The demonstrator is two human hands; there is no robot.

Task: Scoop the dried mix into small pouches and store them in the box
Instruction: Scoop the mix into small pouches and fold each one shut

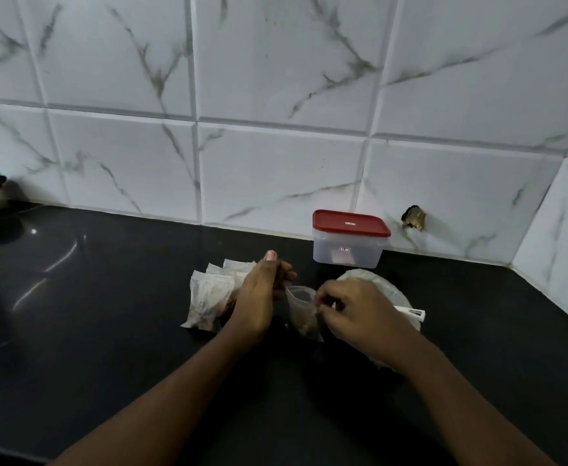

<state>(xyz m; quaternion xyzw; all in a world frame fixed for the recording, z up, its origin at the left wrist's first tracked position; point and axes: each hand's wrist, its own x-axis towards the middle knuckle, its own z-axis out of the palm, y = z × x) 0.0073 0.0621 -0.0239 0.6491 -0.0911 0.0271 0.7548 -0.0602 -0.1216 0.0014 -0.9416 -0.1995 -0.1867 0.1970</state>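
While the left hand (262, 294) and the right hand (353, 307) face each other above the black countertop (124, 297), a small pouch (301, 312) of clear plastic hangs between their fingertips. Its mouth is open, and a little brownish dried mix (304, 327) sits at its bottom. The left fingers curl in toward the pouch's left rim and appear to pinch it, with the thumb (271, 256) standing straight up; the exact contact is partly hidden. The right fingers are curled tight, thumb and forefinger pinching the pouch's right rim.

Just behind the left hand's knuckles, on the side away from the pouch, lies a cluster of filled pouches (207, 297), overlapping one another on the countertop. Beyond the fingertips of both hands, against the tiled wall (276, 156), stands the box (346, 248), clear-walled with its red lid (350, 223) on, apart from the hands. Under and behind the right hand sits a pale round bundle (390, 290), bag or bowl I cannot tell, and a white handle (410, 312) pokes out past the right knuckles. Farther past the box, a chipped hole (414, 218) marks the wall.
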